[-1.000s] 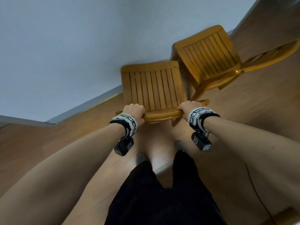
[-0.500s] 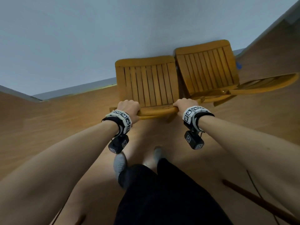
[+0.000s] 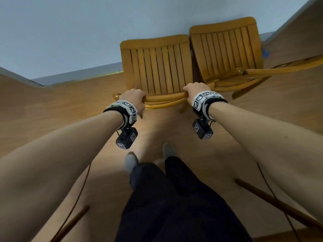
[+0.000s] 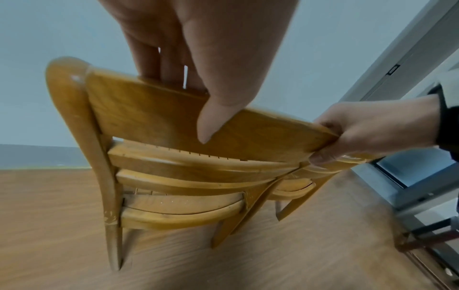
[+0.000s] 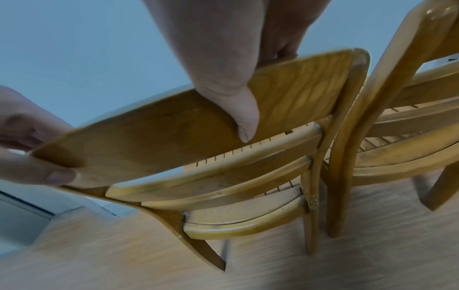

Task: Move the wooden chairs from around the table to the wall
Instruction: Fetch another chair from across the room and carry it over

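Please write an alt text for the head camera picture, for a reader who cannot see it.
Seen from above, the left hand and right hand grip the top rail of a wooden chair facing a pale wall. A second wooden chair stands close beside it on the right, on a wooden floor.

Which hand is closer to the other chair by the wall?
Right. The right hand grips the held chair at the end beside the second chair; the left hand grips the far end.
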